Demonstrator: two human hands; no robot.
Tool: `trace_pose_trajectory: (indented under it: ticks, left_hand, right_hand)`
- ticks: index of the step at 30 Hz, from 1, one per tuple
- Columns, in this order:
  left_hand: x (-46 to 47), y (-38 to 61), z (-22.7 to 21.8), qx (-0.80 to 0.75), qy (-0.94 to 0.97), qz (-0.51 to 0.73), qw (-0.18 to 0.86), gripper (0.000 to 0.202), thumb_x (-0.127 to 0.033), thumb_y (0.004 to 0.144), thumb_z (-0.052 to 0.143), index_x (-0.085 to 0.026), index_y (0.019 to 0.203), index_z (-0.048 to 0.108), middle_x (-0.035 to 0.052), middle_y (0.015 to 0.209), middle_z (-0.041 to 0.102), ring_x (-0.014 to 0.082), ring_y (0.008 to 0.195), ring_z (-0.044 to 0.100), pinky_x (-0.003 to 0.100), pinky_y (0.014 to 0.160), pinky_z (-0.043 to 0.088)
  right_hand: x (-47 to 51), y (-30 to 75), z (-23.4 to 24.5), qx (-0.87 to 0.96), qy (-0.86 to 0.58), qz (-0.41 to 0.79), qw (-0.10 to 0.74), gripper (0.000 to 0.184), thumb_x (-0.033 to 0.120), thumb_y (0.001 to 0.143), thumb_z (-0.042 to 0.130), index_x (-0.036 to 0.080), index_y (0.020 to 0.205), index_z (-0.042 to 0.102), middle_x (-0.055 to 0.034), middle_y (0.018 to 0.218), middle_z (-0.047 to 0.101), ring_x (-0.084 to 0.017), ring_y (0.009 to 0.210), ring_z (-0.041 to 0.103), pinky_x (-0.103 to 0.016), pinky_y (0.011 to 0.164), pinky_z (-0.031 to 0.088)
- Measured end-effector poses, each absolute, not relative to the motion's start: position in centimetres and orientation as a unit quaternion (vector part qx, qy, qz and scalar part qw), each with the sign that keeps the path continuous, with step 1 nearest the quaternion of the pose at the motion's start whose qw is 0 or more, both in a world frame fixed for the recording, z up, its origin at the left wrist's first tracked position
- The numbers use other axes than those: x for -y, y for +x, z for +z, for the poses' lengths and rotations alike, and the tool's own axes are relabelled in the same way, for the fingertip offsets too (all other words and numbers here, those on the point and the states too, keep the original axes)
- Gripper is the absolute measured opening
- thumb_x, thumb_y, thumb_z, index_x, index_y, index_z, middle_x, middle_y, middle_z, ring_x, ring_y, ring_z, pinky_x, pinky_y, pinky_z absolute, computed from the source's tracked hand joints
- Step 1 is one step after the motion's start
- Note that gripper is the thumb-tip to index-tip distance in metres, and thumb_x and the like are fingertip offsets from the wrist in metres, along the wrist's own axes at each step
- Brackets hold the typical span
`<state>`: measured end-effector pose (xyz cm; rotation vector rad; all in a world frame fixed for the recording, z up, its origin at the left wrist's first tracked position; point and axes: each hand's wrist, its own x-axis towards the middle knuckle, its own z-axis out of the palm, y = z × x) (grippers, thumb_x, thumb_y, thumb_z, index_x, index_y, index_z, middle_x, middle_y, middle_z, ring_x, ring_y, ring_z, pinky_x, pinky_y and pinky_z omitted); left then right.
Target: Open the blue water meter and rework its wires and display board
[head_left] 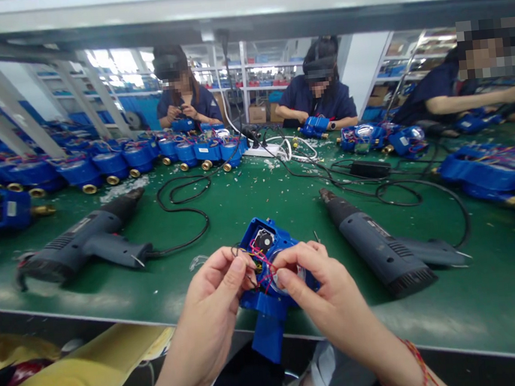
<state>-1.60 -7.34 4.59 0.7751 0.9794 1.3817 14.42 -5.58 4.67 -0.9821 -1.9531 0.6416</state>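
Observation:
A blue plastic meter housing point(266, 246) with red and black wires point(261, 261) inside stands at the near edge of the green table point(258, 205). My left hand point(217, 298) pinches the wires on the housing's left side. My right hand point(324, 289) grips the housing from the right, its fingers curled over the round opening. A red string bracelet circles my right wrist. Both hands are closed on the piece.
Two dark grey heat guns lie on the table, one left point(85, 241) and one right point(379, 245), with black cables point(186, 205) trailing. Rows of blue meters point(146, 157) line the left and back. Three people work across the table. A power strip point(267, 150) sits mid-back.

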Motion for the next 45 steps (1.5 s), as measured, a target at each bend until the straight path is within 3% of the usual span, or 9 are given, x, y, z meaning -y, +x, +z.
trace_pose_trajectory:
  ticks: [5, 11, 14, 18, 21, 28, 33, 37, 45]
  left_hand:
    - [7.2, -1.4, 4.4, -0.431, 0.340, 0.597, 0.585, 0.025, -0.038, 0.076, 0.078, -0.018, 0.075, 0.065, -0.0035, 0.069, 0.061, 0.0091, 0.064, 0.049, 0.017, 0.060, 0.043]
    - [7.2, -1.3, 4.0, -0.433, 0.366, 0.594, 0.571, 0.021, -0.037, 0.082, 0.073, -0.019, 0.076, 0.064, -0.0040, 0.070, 0.060, 0.0093, 0.064, 0.049, 0.018, 0.061, 0.043]
    - [7.2, -1.4, 3.6, -0.427, 0.420, 0.582, 0.550, 0.016, -0.035, 0.087, 0.067, -0.021, 0.080, 0.065, -0.0031, 0.076, 0.063, 0.0106, 0.071, 0.054, 0.019, 0.068, 0.045]
    - [7.1, -1.6, 3.5, -0.433, 0.515, 0.538, 0.508, 0.012, -0.026, 0.078, 0.074, -0.022, 0.087, 0.066, -0.0009, 0.083, 0.070, 0.0153, 0.080, 0.062, 0.024, 0.075, 0.047]
    - [7.1, -1.9, 3.5, -0.476, 0.562, 0.486, 0.471, 0.006, -0.026, 0.079, 0.070, -0.020, 0.080, 0.070, 0.0018, 0.079, 0.072, 0.0182, 0.077, 0.063, 0.028, 0.073, 0.047]
    - [7.4, -2.3, 3.8, -0.494, 0.547, 0.480, 0.475, 0.017, -0.032, 0.081, 0.068, -0.019, 0.070, 0.068, 0.0004, 0.072, 0.067, 0.0154, 0.070, 0.057, 0.026, 0.066, 0.044]
    - [7.2, -2.1, 3.9, -0.493, 0.520, 0.488, 0.498, 0.016, -0.031, 0.080, 0.069, -0.019, 0.071, 0.068, -0.0001, 0.070, 0.065, 0.0137, 0.067, 0.055, 0.025, 0.064, 0.043]
    - [7.2, -2.2, 3.8, -0.489, 0.496, 0.503, 0.512, 0.013, -0.030, 0.077, 0.071, -0.018, 0.070, 0.070, 0.0007, 0.071, 0.068, 0.0142, 0.068, 0.057, 0.025, 0.067, 0.045]
    - [7.5, -2.3, 3.9, -0.470, 0.488, 0.510, 0.531, 0.012, -0.028, 0.077, 0.073, -0.019, 0.070, 0.071, -0.0009, 0.071, 0.068, 0.0133, 0.069, 0.056, 0.024, 0.067, 0.044]
  right_hand:
    - [5.6, 14.4, 5.1, 0.786, -0.386, 0.273, 0.398, 0.021, 0.005, 0.085, 0.057, 0.024, 0.086, 0.065, 0.0072, 0.083, 0.068, -0.013, 0.080, 0.056, -0.034, 0.087, 0.030]
    - [5.4, 14.2, 5.5, 0.800, -0.365, 0.261, 0.399, 0.012, 0.012, 0.085, 0.067, 0.021, 0.081, 0.062, 0.0068, 0.082, 0.066, -0.012, 0.080, 0.056, -0.032, 0.082, 0.031]
    - [5.4, 13.9, 5.3, 0.797, -0.369, 0.247, 0.409, 0.014, 0.014, 0.089, 0.064, 0.020, 0.078, 0.057, 0.0059, 0.077, 0.062, -0.012, 0.076, 0.054, -0.032, 0.080, 0.031]
    - [5.3, 13.7, 4.7, 0.768, -0.395, 0.261, 0.431, 0.016, 0.010, 0.090, 0.058, 0.020, 0.078, 0.054, 0.0038, 0.078, 0.059, -0.013, 0.078, 0.052, -0.029, 0.074, 0.033]
    - [5.1, 13.8, 4.5, 0.766, -0.403, 0.256, 0.430, 0.019, 0.007, 0.091, 0.052, 0.019, 0.077, 0.051, 0.0027, 0.078, 0.057, -0.014, 0.078, 0.052, -0.029, 0.073, 0.034]
    - [4.9, 13.9, 4.4, 0.802, -0.402, 0.212, 0.387, 0.019, 0.013, 0.094, 0.043, 0.020, 0.077, 0.046, 0.0005, 0.078, 0.055, -0.015, 0.075, 0.049, -0.030, 0.071, 0.034]
    - [4.6, 14.3, 4.0, 0.780, -0.423, 0.155, 0.435, 0.021, 0.016, 0.096, 0.039, 0.020, 0.076, 0.044, 0.0005, 0.073, 0.052, -0.015, 0.071, 0.046, -0.030, 0.068, 0.033]
    - [4.7, 15.0, 4.6, 0.740, -0.457, 0.157, 0.467, 0.024, 0.026, 0.101, 0.038, 0.021, 0.079, 0.047, -0.0001, 0.073, 0.052, -0.015, 0.071, 0.049, -0.029, 0.064, 0.035]
    - [5.2, 14.4, 5.4, 0.775, -0.368, 0.267, 0.439, 0.009, 0.016, 0.090, 0.061, 0.022, 0.088, 0.067, -0.0014, 0.088, 0.059, -0.015, 0.089, 0.056, -0.028, 0.077, 0.043]
